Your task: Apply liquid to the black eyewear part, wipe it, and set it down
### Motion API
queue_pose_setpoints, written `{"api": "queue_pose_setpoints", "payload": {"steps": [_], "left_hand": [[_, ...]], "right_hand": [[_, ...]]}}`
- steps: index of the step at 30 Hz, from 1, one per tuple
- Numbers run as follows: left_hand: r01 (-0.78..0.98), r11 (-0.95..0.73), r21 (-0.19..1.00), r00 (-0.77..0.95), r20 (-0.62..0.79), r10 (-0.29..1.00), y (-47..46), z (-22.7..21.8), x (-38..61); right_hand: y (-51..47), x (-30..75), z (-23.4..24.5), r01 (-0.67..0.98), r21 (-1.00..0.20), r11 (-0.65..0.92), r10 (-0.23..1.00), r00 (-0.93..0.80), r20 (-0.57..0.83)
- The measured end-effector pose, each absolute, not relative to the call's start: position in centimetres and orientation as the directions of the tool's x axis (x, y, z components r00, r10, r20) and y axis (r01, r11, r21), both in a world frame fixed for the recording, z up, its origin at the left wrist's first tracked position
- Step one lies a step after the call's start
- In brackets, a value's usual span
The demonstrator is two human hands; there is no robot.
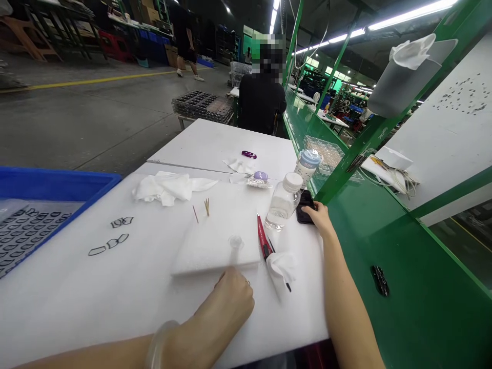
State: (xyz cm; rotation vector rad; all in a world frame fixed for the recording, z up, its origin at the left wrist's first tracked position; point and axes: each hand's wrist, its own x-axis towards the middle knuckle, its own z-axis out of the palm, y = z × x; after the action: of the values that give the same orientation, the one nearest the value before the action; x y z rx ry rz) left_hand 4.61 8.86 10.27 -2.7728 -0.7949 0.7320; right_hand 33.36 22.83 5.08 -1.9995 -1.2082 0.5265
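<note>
Black phone-like object [305, 199]: near table [307, 307]'s right edge, bottle [281, 202] just left, tabletop running nearer; right hand [320, 215] on it (can't tell if clamped). Left hand [234, 292] curled, grip hidden.

Head-worn camera, one: forward-and-down view over a work table.
Mounted high at this person's end of the white tabletop [115, 302], facing along its length, tipped down. Close range on the left hand [234, 294], low at centre; right hand [319, 215] farther out. Wide field: blue crate [96, 178] at left margin, green bench [357, 230] at right, co-worker's back [261, 102] and strip light [411, 16] beyond.
</note>
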Motion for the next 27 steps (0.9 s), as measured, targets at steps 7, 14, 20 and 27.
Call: {"api": "queue_pose_setpoints", "payload": {"steps": [7,14,20,27], "left_hand": [[0.510,-0.807,-0.298,0.745,-0.316,0.588,8.4,7.4,4.2],[0.538,-0.794,-0.282,0.740,-0.293,0.605,8.3,6.4,4.2],[0.518,-0.784,-0.342,0.722,-0.316,0.615,8.2,7.2,4.2],[0.468,-0.815,-0.341,0.749,-0.338,0.571,8.3,7.9,4.2]], "right_hand": [[23.3,33.5,5.7,0.405,-0.869,-0.282,0.879,0.473,-0.064],[23.2,33.4,5.9,0.387,-0.871,-0.301,0.860,0.504,-0.074],[23.0,32.1,6.2,0.535,-0.769,-0.349,0.838,0.545,-0.001],[23.0,31.9,6.2,0.585,-0.713,-0.385,0.827,0.563,0.015]]}}
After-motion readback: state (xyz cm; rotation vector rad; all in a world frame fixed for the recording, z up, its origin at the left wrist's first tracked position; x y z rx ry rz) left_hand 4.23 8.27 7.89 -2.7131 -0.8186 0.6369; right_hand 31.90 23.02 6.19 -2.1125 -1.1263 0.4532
